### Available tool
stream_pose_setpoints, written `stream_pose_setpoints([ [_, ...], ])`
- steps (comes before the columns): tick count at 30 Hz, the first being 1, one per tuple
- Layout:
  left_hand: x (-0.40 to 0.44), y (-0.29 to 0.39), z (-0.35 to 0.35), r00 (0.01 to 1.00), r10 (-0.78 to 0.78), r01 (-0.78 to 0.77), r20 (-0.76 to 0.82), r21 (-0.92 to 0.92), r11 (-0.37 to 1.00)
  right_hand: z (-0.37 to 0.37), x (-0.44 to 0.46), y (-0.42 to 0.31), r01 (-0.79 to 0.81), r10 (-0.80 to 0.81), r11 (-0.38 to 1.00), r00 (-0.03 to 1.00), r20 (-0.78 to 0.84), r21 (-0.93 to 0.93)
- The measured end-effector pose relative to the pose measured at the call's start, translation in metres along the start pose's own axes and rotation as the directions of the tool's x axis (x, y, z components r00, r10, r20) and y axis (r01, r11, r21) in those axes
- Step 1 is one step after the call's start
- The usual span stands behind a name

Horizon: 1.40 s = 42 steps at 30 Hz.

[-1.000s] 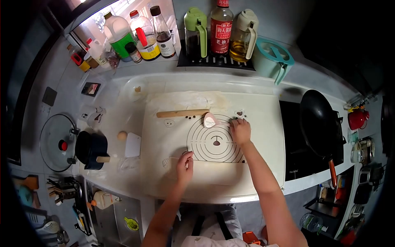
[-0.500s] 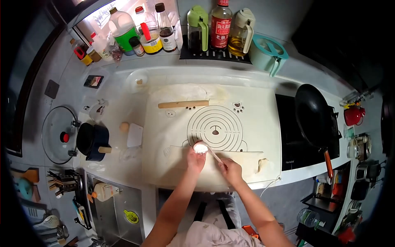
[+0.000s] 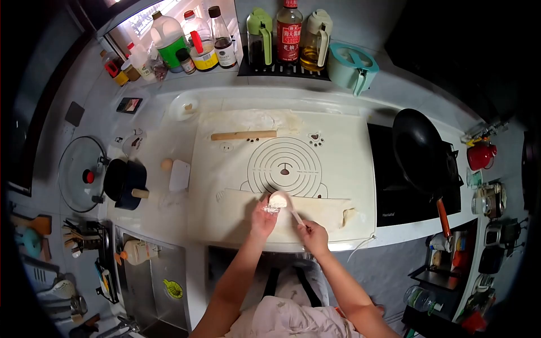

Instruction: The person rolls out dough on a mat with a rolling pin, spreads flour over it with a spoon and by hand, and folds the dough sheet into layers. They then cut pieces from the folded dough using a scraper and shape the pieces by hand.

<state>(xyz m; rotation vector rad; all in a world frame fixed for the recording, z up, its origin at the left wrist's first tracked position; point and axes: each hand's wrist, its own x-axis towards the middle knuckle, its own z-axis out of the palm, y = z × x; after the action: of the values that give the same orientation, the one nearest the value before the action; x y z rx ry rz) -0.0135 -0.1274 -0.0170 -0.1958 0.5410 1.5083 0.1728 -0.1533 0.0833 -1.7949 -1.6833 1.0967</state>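
My right hand [image 3: 313, 235] is closed around the handle of a spoon [image 3: 297, 216], whose bowl is heaped with white flour [image 3: 278, 200]. Palm up, my left hand [image 3: 263, 218] lies open beside and partly under the spoon's bowl, with some loose flour on its fingers. Both hands are above a flat sheet of dough [image 3: 329, 211] along the front of a white mat [image 3: 349, 163] printed with circles. A small folded scrap of dough [image 3: 349, 217] lies at the sheet's right end. Farther back, a wooden rolling pin [image 3: 243, 136] rests in front of another floury dough sheet [image 3: 248, 119].
Left of the mat are a white scraper [image 3: 180, 175], an egg [image 3: 167, 164] and a dark pot [image 3: 124, 183]. A black wok [image 3: 418, 152] stands on the cooktop at right. Bottles and oil jugs [image 3: 316, 42] line the back. A sink [image 3: 152, 281] is front left.
The spoon's bowl has shifted slightly off my left palm, and flour now shows on the left fingers. The whole view has moved a little.
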Motion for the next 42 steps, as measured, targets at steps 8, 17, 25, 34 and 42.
stream_pose_setpoints([
  [8, -0.014, -0.033, -0.01, 0.989, 0.126, -0.132, 0.08, 0.074, 0.989, -0.035, 0.01, 0.052, -0.409, 0.211, 0.723, 0.898, 0.387, 0.556],
  [17, -0.028, -0.136, 0.054, 0.895, 0.184, -0.137, 0.408, 0.64, -0.756, -0.128, 0.002, 0.103, -0.552, 0.406, 0.596, 0.834, 0.374, 0.583],
  [25, -0.025, -0.064, 0.022, 0.827, 0.118, -0.266, 0.549, 0.568, -0.779, -0.156, 0.004, 0.125, -0.539, 0.423, 0.606, 0.841, 0.337, 0.585],
  [34, 0.005, -0.075, 0.021, 0.797, 0.446, 0.146, 0.408, 0.586, -0.797, -0.161, 0.003, 0.125, -0.5, 0.431, 0.553, 0.856, 0.285, 0.666],
  [42, -0.022, -0.249, 0.067, 0.7, -0.381, -0.645, 0.604, 0.306, -0.7, -0.165, 0.01, 0.134, -0.423, 0.415, 0.558, 0.887, 0.201, 0.714],
])
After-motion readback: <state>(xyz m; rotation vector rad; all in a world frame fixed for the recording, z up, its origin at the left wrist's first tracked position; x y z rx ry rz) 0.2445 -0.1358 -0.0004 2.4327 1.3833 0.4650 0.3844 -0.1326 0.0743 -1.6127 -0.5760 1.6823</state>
